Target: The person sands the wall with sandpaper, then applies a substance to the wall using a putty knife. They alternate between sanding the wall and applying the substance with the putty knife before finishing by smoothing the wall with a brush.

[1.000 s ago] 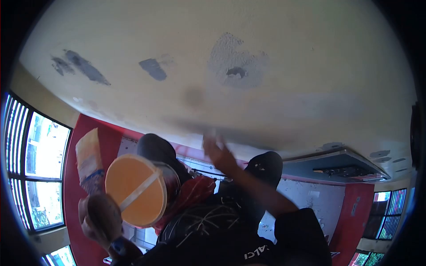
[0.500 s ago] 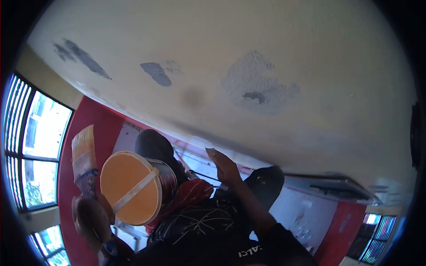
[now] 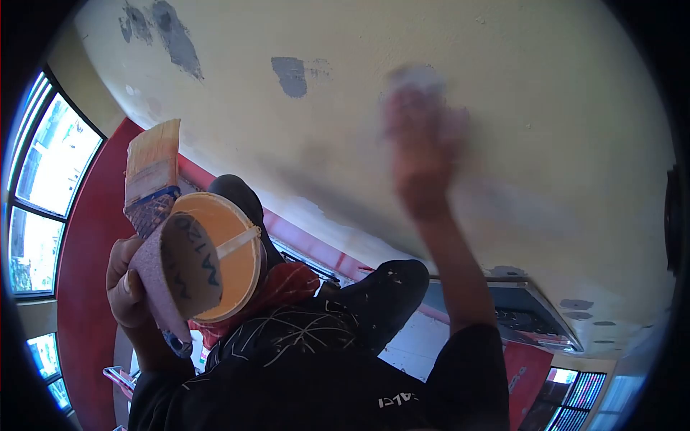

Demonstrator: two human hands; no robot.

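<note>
My left hand [image 3: 126, 284] is closed around a wide paintbrush [image 3: 151, 176], its pale bristles pointing up. A curled strip of sandpaper [image 3: 194, 266], marked "AA120" on its back, is in the same hand. Just behind the strip is a round bucket [image 3: 244, 208] with an orange-yellow inside and a white handle strap across its mouth. My right hand [image 3: 424, 158] is raised against the cream wall [image 3: 546, 179], over the place of a rough grey patch. Motion smears its fingers, and I cannot tell whether it holds anything.
Grey filler patches [image 3: 291, 75] mark the wall to the left of my right hand. My bent knees [image 3: 392, 287] lie below the wall. A dark framed panel [image 3: 532, 309] is at the lower right. Barred windows [image 3: 54, 172] and a red wall band [image 3: 90, 287] stand at the left.
My right hand has gone from near my knees up to the wall. My left hand has turned, bringing the strip's printed back into view. The whole view has shifted.
</note>
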